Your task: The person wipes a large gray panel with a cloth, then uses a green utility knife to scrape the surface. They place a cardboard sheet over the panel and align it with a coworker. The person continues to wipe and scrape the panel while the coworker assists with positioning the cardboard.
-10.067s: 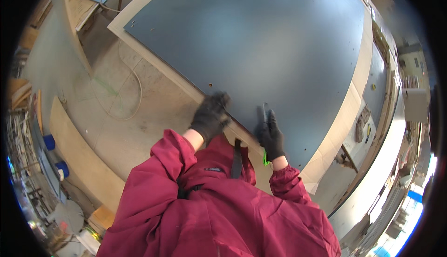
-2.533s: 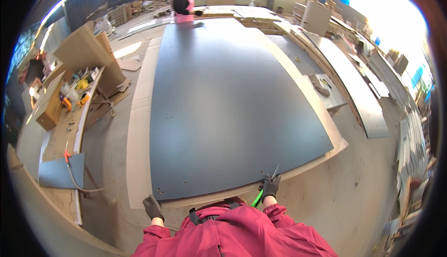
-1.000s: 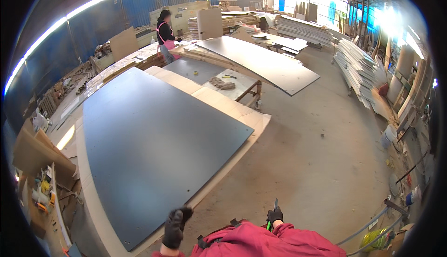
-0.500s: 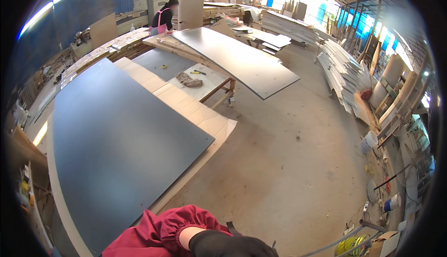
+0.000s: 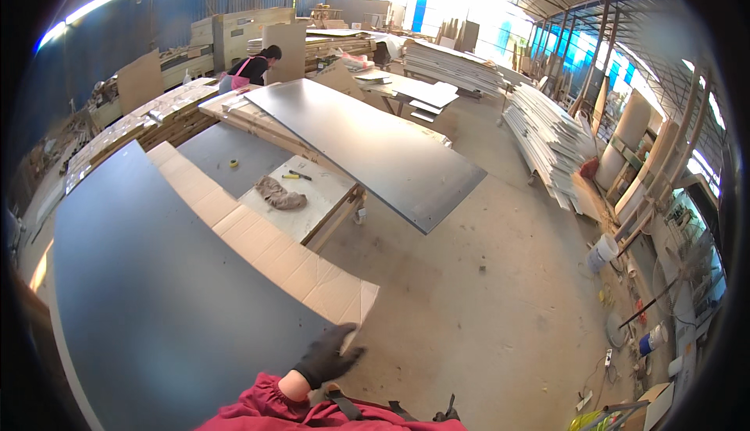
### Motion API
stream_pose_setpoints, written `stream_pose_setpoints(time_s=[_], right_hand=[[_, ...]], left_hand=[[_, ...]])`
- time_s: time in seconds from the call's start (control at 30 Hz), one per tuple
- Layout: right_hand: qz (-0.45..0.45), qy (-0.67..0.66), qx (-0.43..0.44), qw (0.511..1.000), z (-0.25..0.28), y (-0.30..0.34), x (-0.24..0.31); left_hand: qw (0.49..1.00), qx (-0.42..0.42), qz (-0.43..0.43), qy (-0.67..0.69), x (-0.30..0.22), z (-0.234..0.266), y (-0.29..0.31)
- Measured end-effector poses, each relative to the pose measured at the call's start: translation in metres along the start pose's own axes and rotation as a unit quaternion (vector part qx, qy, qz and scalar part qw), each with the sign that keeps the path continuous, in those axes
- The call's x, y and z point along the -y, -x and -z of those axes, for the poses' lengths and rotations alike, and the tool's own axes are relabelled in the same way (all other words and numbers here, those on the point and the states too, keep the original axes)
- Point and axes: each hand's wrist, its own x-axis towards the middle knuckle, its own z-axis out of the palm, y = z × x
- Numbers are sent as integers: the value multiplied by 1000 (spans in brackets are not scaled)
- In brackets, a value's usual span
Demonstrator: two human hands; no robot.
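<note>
My left hand, in a black glove and a dark red sleeve, reaches over the near right corner of a large dark grey panel. Its thumb and fingers are spread apart, with cardboard showing between them. It holds nothing that I can see; whether it touches the panel is unclear. The panel lies flat, over a strip of brown cardboard that sticks out along its far right edge. My right hand is not in view. Small dark shapes at the lower edge, beside black straps on my clothing, cannot be made out.
Beyond the cardboard, a work table bears a brown cloth and a yellow-and-black tool. Another grey panel juts over the concrete floor. A person bends at the back left. Stacked boards and a white bucket line the right.
My left hand has swung from the lower middle toward the panel's corner, its fingers now visible. The view has shifted, and the person at the back bends lower.
</note>
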Motion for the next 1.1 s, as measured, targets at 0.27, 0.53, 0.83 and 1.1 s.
stream_pose_setpoints(time_s=[0.27, 0.53, 0.83, 1.1], right_hand=[[84, 33, 49, 995, -35, -23, 107], [243, 53, 36, 968, -85, -167, 237], [203, -144, -112, 962, -142, -320, 424], [141, -317, 6, 938, -139, -296, 470]], left_hand=[[883, -94, 291, -357, 187, -28, 30], [872, -127, 327, -342, 174, -39, 39], [772, -256, 436, -385, 154, -71, 11], [727, -235, 470, -442, 159, -76, 14]])
